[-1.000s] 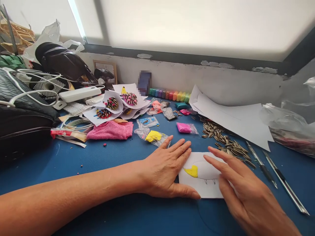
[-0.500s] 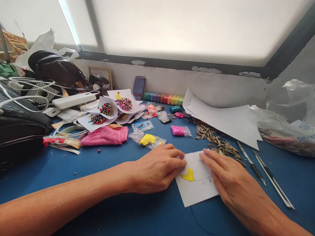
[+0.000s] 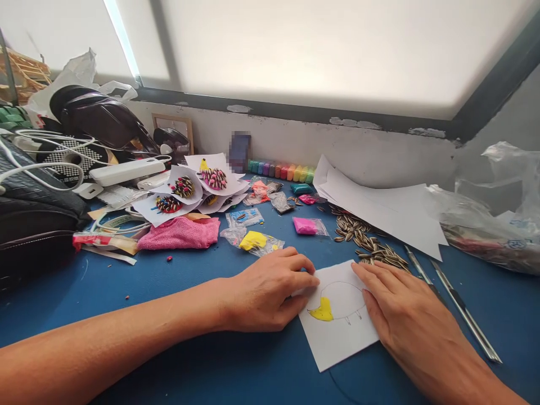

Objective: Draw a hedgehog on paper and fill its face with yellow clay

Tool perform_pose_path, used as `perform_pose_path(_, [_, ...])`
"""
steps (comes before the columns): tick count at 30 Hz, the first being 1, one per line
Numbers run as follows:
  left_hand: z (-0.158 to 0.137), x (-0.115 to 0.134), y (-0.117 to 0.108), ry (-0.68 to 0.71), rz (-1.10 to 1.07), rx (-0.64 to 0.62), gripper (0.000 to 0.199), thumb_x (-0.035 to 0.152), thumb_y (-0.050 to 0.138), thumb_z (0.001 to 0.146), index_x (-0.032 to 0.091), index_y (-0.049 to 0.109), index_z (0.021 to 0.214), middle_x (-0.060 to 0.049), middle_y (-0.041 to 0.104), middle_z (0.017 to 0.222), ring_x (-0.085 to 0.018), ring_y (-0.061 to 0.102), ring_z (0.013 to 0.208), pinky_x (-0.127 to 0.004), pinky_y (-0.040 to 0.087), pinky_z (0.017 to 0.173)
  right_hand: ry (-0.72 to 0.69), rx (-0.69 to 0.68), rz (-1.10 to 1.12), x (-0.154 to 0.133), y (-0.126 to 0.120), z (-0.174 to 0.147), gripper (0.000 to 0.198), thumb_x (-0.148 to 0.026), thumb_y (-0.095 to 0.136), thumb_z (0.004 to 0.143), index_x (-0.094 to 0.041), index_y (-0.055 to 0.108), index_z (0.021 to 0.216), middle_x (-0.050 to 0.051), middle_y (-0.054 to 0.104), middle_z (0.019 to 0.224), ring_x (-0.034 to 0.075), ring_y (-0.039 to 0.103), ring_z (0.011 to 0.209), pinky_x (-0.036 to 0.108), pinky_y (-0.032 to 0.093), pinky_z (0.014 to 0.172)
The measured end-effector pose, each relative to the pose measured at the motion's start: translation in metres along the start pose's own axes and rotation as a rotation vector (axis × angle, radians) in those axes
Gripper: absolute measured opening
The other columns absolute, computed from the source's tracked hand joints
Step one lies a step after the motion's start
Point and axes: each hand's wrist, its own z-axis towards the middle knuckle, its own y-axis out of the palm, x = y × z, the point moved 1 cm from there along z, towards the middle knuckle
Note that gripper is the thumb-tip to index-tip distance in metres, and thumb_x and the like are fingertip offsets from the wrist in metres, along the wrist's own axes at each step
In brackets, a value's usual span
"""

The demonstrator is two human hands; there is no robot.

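Across the left edge of a single white card [image 3: 341,343], the person's left hand [image 3: 274,292] rests with its fingers loosely bent; whether it pinches the card cannot be told. The right hand [image 3: 405,315] lies fairly flat over the opposite edge, fingers spread out rather than closed around anything. Between them the card sits askew on the blue worktop [image 3: 189,360], bearing one drawn rounded outline [image 3: 343,304] with two short legs and one yellow patch [image 3: 323,310] at its left end. The step in hand appears to be steadying or turning the card; the next move calls for a firm hold at the edges, with fingertips clear of the yellow.

Just beyond the right hand are sunflower seeds [image 3: 377,251], too many to count, and two slim pen-like tools [image 3: 466,312]. Past the left hand lie one yellow packet [image 3: 254,241], one magenta packet [image 3: 307,225], one blue packet [image 3: 244,217] and one pink cloth [image 3: 179,233]. Farther back, three seed-covered figures [image 3: 214,179] show plainly on paper, with others partly covered beneath.
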Motion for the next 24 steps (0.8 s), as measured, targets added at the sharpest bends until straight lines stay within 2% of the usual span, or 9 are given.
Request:
perform_pose_path(6, [0.0, -0.002, 0.002, 0.006, -0.004, 0.007, 0.022, 0.014, 0.055, 0.085, 0.014, 0.068, 0.103, -0.008, 0.063, 0.115, -0.022, 0.055, 0.099, -0.034, 0.045, 0.09, 0.161, -0.069, 0.141, -0.002, 0.006, 0.001, 0.043, -0.022, 0.034, 0.095, -0.007, 0.069, 0.117, 0.016, 0.072, 0.112, 0.03, 0.066, 0.103, 0.046, 0.052, 0.087])
perform_pose_path(15, [-0.001, -0.004, 0.003, -0.03, -0.071, 0.02, 0.034, 0.016, 0.057, 0.085, 0.012, 0.065, 0.119, -0.01, 0.063, 0.117, -0.023, 0.056, 0.103, -0.036, 0.043, 0.097, 0.244, -0.092, 0.283, 0.003, 0.002, 0.008, 0.039, -0.025, 0.045, 0.089, -0.01, 0.066, 0.118, 0.014, 0.073, 0.097, 0.031, 0.067, 0.092, 0.047, 0.054, 0.077])
perform_pose_path(18, [0.001, -0.005, 0.004, -0.094, -0.107, 0.04, 0.048, 0.017, 0.058, 0.084, 0.012, 0.057, 0.131, -0.011, 0.061, 0.123, -0.025, 0.054, 0.11, -0.038, 0.044, 0.098, 0.277, -0.058, 0.364, 0.005, -0.002, 0.012, 0.036, -0.02, 0.047, 0.087, -0.013, 0.065, 0.118, 0.009, 0.072, 0.09, 0.025, 0.068, 0.084, 0.04, 0.055, 0.073])
perform_pose_path(21, [0.009, -0.005, 0.004, -0.226, -0.203, 0.107, 0.057, 0.02, 0.059, 0.084, 0.011, 0.048, 0.139, -0.013, 0.059, 0.129, -0.024, 0.055, 0.11, -0.039, 0.044, 0.099, 0.296, -0.021, 0.452, 0.004, -0.011, 0.016, 0.034, -0.018, 0.047, 0.087, -0.017, 0.065, 0.116, 0.005, 0.071, 0.085, 0.02, 0.068, 0.079, 0.034, 0.055, 0.069])
perform_pose_path(24, [0.019, -0.002, 0.002, -0.295, -0.312, 0.172, 0.054, 0.022, 0.064, 0.081, 0.014, 0.054, 0.133, -0.01, 0.064, 0.122, -0.023, 0.058, 0.105, -0.036, 0.045, 0.096, 0.291, -0.004, 0.528, -0.001, -0.021, 0.02, 0.026, -0.022, 0.049, 0.089, -0.022, 0.068, 0.107, 0.004, 0.071, 0.088, 0.019, 0.068, 0.082, 0.032, 0.055, 0.07])
